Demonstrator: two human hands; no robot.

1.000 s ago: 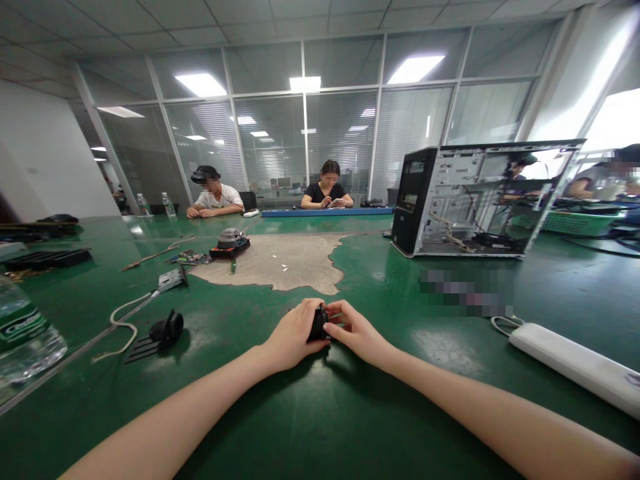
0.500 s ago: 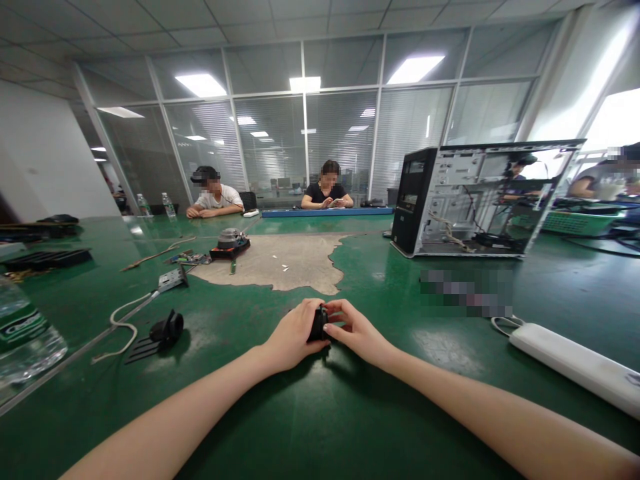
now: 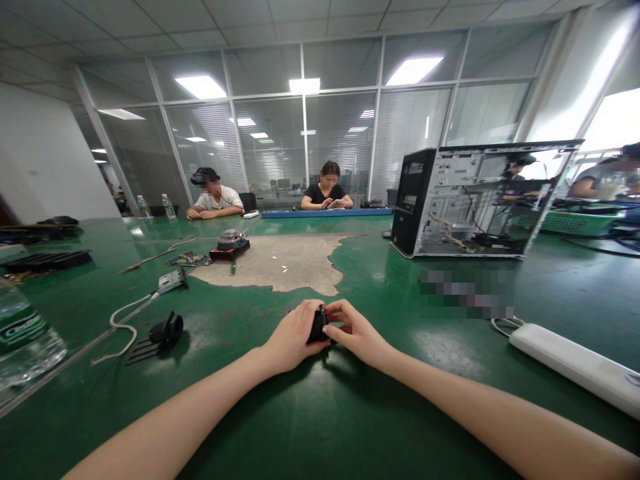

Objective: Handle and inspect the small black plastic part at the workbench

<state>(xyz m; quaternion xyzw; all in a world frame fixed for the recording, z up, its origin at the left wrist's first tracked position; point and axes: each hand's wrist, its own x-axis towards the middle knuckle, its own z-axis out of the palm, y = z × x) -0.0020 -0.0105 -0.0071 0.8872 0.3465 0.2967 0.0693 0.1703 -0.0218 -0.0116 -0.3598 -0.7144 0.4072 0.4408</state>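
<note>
A small black plastic part [image 3: 318, 327] is between my two hands, just above or on the green tabletop [image 3: 320, 427]; its exact kind is hidden by my fingers. My left hand [image 3: 294, 332] is closed round its left side, thumb below and fingers over the top. From the right, my right hand [image 3: 357, 331] pinches the part's edge between thumb and curled fingers. Off to the left lies a black bracket with a round end [image 3: 167, 329] and flat prongs. Near it are a metal box-like piece [image 3: 171, 280] and a pale cable [image 3: 117, 320].
An opened computer case [image 3: 415, 200] stands at the right back. A white power strip [image 3: 575, 363] lies at right, a water bottle [image 3: 27, 333] at far left. A heatsink fan [image 3: 230, 240] sits beyond on a bare patch [image 3: 295, 263]. Two people sit across the table.
Almost nothing differs. Both hands stay on the black part in the same place, with only a very slight shift of the fingers.
</note>
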